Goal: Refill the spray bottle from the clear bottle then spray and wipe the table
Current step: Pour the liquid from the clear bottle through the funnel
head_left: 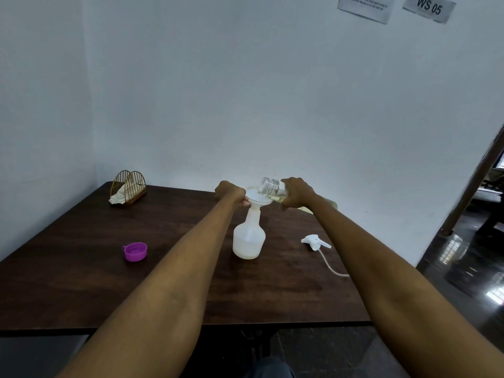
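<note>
The clear bottle (274, 189), partly filled with pale liquid, was gripped tilted by the right hand (297, 192) over a funnel (257, 199) pinched by the left hand (230, 192) atop the upright, part-filled spray bottle (248, 238) mid-table.

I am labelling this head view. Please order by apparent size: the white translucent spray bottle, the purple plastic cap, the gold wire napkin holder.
1. White translucent spray bottle, clearly the largest.
2. Gold wire napkin holder; it stands farther from the camera, so its true size may be greater.
3. Purple plastic cap, the smallest.
</note>
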### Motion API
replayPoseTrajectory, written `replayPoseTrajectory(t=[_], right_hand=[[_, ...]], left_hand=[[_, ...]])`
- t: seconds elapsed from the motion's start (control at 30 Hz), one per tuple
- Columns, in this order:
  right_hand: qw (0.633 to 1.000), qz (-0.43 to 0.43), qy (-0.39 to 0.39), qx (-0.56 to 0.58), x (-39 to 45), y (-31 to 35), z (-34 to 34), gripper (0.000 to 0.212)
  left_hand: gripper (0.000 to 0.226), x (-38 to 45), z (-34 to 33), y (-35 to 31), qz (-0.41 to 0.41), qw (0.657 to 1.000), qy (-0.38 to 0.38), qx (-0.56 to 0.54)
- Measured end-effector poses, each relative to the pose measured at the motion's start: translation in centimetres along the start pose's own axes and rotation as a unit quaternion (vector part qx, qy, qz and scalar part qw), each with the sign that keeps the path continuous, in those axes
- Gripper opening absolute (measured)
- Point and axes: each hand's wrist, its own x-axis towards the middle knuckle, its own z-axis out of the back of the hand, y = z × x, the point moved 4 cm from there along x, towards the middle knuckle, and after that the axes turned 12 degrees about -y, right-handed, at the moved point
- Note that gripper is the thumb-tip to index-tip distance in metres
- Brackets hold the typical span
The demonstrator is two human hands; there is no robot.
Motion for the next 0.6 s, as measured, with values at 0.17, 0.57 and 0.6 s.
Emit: replayPoseTrajectory(t=[0.17, 0.57, 0.6], right_hand=[[1.0, 0.003, 0.001, -0.002, -0.02, 0.05, -0.01, 0.044], [1.0, 0.002, 0.005, -0.008, -0.03, -0.09, 0.0, 0.045], [1.0, 0.001, 0.004, -0.008, 0.0, -0.09, 0.01, 0.048]], left_hand=[[0.025, 0.0, -0.06, 0.0, -0.002, 1.0, -0.002, 0.003], [0.026, 0.02, -0.08, 0.04, -0.001, 1.0, -0.002, 0.0], [0.026, 0.04, -0.06, 0.06, -0.001, 1.0, -0.003, 0.001]])
